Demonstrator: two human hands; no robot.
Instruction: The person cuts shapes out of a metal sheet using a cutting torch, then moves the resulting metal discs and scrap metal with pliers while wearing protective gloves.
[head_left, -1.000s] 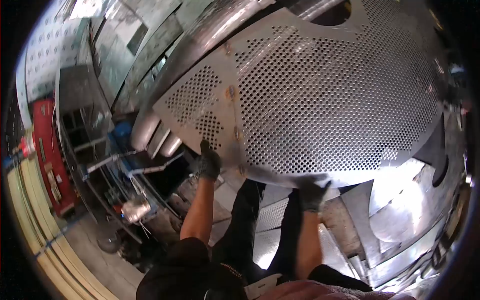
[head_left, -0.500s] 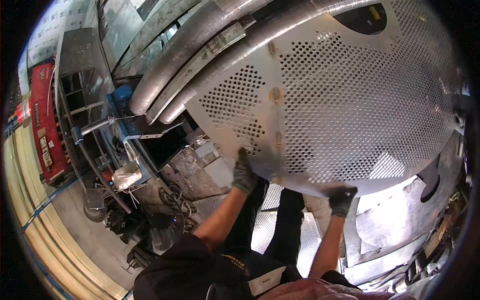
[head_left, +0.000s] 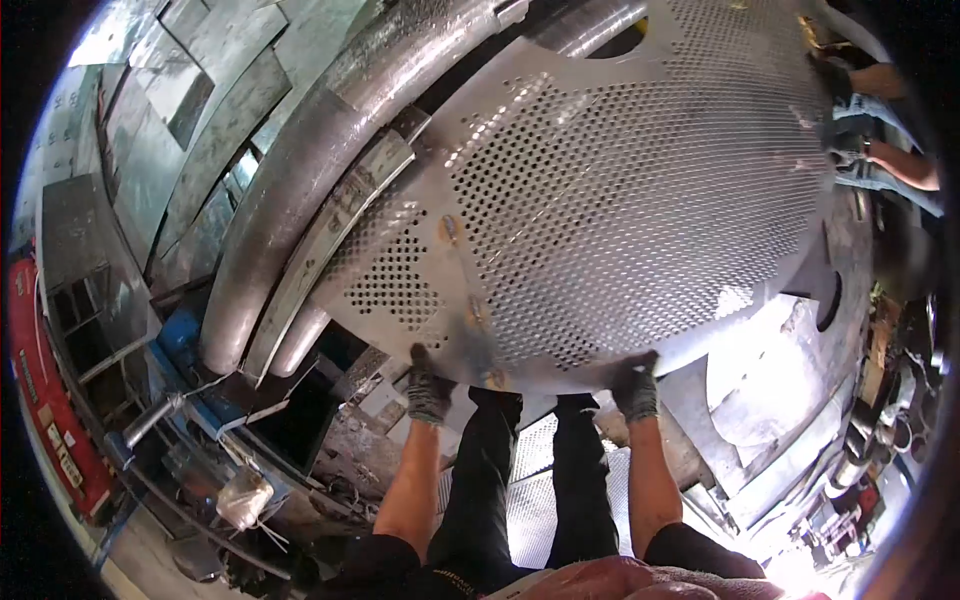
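Observation:
A large perforated metal sheet [head_left: 620, 210] with a curved rim and rusty spots along a weld line fills the middle of the view. My gloved left hand [head_left: 430, 388] grips its near edge at the lower left, thumb on top. Farther right along that same edge, my gloved right hand [head_left: 636, 388] holds on too, fingers mostly beneath the sheet. Beyond the sheet's left side lie thick curved metal pipes [head_left: 290, 180] and a flat metal bar [head_left: 345, 225].
At the far right another person's gloved hand [head_left: 850, 148] is by the sheet's edge. A red machine [head_left: 55, 410] stands at the left, near a blue metal frame [head_left: 185, 345]. Perforated sheet [head_left: 530, 500] lies on the floor around my legs. Scrap metal [head_left: 850, 470] is at lower right.
The sheet has turned and shifted left and nearer in the view, with both my hands still on its edge. Another person's hands and arms have come into view at the right.

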